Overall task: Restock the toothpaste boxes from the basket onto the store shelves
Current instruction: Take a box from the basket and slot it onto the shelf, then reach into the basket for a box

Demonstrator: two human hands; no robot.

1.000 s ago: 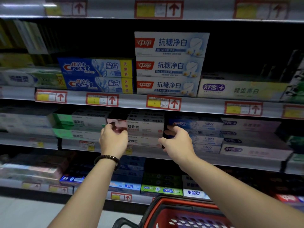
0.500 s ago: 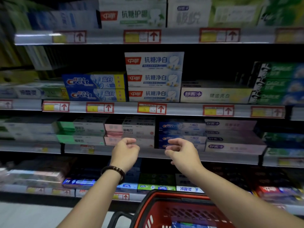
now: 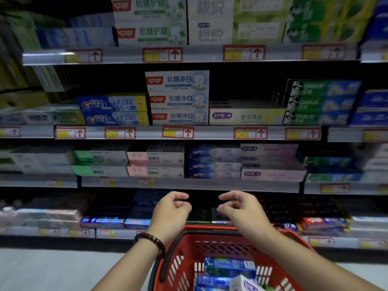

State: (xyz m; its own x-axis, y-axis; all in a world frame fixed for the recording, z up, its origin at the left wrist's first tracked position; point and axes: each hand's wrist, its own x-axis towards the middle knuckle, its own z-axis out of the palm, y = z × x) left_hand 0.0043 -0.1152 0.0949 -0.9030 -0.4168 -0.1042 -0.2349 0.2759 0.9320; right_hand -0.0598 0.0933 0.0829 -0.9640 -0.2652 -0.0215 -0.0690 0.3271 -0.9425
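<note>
"Crest 盐白" is read on two stacked blue boxes [image 3: 114,111]. At their 3 o'clock, "中华 抗糖净白" is read on three white boxes [image 3: 178,97]. Further toward 3 o'clock, "舒客+" is noted on a pale box [image 3: 246,117] and "DARLIE" on green boxes [image 3: 323,101].
</note>
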